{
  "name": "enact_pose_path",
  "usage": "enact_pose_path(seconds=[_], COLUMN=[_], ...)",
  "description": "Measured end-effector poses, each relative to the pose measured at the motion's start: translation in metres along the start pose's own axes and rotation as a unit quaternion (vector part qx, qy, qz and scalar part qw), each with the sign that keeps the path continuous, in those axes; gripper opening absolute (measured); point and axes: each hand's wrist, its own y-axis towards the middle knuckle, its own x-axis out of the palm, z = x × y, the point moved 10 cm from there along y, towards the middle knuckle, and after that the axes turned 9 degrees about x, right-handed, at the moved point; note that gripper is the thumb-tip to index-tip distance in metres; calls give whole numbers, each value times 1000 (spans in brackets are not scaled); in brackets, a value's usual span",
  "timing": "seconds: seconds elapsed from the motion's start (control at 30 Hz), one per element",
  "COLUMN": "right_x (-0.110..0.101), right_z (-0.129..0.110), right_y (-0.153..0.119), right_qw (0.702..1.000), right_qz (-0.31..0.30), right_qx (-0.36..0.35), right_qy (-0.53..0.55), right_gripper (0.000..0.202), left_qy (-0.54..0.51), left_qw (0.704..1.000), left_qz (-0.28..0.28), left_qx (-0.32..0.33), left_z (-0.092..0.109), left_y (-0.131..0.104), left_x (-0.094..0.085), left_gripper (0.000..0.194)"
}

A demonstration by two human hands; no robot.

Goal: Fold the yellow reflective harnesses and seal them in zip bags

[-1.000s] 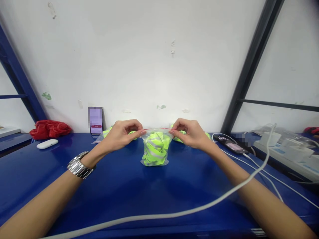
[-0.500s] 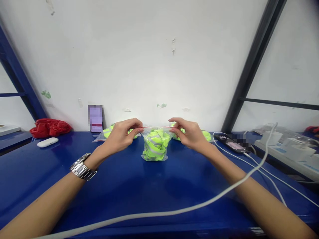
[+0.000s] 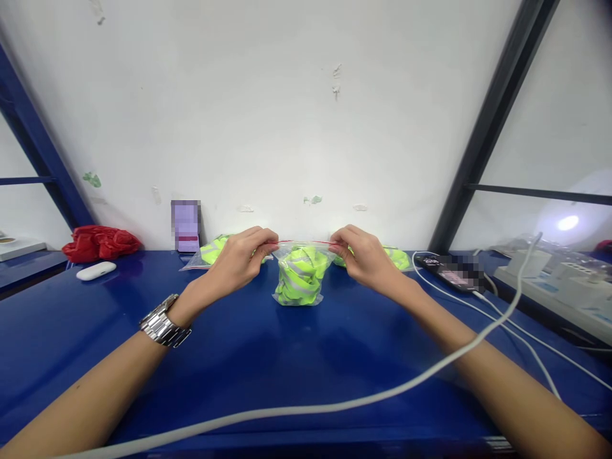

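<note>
A clear plastic bag [image 3: 300, 279] with a red strip along its top stands upright on the blue table [image 3: 306, 357], with crumpled neon-yellow fabric with silvery bands inside. My left hand [image 3: 243, 256] pinches the bag's top left corner. The top right corner is held between the fingers of my right hand [image 3: 364, 256], and the red strip is stretched straight between both hands. Behind my left hand lies another bag of yellow fabric [image 3: 213, 250]. Further yellow fabric in clear plastic [image 3: 398, 257] is partly hidden behind my right hand.
A phone [image 3: 186, 226] leans on the wall beside red crumpled plastic [image 3: 100, 243] and a white case [image 3: 96, 271]. Another phone [image 3: 452, 273] lies at the right, near white chargers [image 3: 568, 280]. A white cable [image 3: 344, 405] crosses the foreground, over my right forearm.
The fingers of my right hand have closed down onto the bag's top edge; its index finger was raised before. The view has shifted slightly.
</note>
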Motion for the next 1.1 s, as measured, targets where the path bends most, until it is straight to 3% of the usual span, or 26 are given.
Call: enact_pose_path(seconds=[0.3, 0.7, 0.93, 1.1], right_x=[-3, -11, -10, -8], right_z=[1, -10, -17, -24], right_y=[-3, -5, -6, -6], right_qw=[999, 998, 997, 996], right_qz=[28, 37, -3, -21], right_qx=[-19, -40, -41, -49], right_qy=[11, 11, 61, 70], right_gripper=[13, 12, 8, 8], left_qy=[17, 9, -103, -64], left_qw=[999, 1000, 994, 998], left_qz=[-6, -10, -31, -25], left_qx=[-45, -19, -21, -2], left_z=[-10, -3, 4, 9], left_y=[-3, -2, -2, 1], left_x=[7, 8, 12, 11], left_gripper=[12, 12, 16, 11])
